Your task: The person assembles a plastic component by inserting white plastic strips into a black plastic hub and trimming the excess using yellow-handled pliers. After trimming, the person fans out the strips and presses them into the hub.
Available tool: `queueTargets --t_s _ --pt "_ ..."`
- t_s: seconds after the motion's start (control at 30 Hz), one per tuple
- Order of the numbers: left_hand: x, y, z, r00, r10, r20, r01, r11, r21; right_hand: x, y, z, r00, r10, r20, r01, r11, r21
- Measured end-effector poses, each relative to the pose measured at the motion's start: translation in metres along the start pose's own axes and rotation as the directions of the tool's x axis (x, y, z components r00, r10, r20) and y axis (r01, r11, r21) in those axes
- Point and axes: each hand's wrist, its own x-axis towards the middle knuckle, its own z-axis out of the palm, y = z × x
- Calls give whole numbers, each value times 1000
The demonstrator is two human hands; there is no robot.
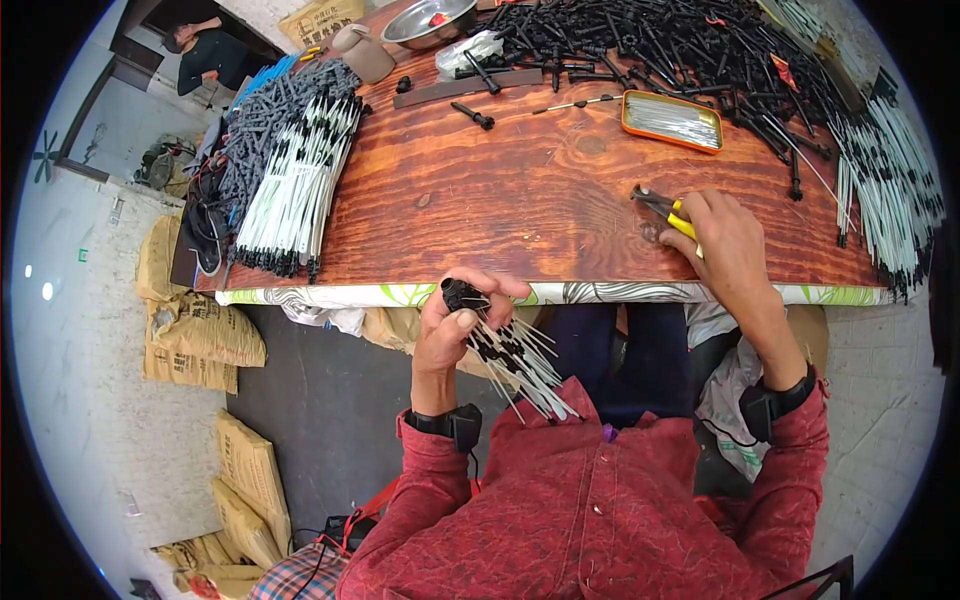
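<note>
My left hand [445, 335], just off the table's front edge, is closed round a bundle of thin white rods with black fittings [520, 370]. The rods fan down toward my lap, and a dark round black plastic end [458, 293] pokes out above the thumb. Over the right part of the table, my right hand [728, 245] grips yellow-handled pliers [683, 222]. Their dark metal jaws point left and away from me, apart from the bundle. The inner ends of the handles are hidden by my palm.
On the wooden table [420, 210] lie an orange-rimmed tin of thin metal pins [672, 122], a large heap of black plastic parts [640, 45], a grey parts pile [275, 125], and rod bundles at left [300, 190] and right [890, 190]. A metal bowl [430, 22] stands behind.
</note>
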Motion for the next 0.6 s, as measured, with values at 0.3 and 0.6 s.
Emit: queueTargets --t_s 0.3,0.6 --pt "-1 -2 3 1000 -10 -13 10 1000 0 -16 -89 33 986 -138 -90 163 728 666" --pt "-6 -2 6 999 3 -45 -5 999 -44 -20 -137 65 998 -56 -32 56 510 858"
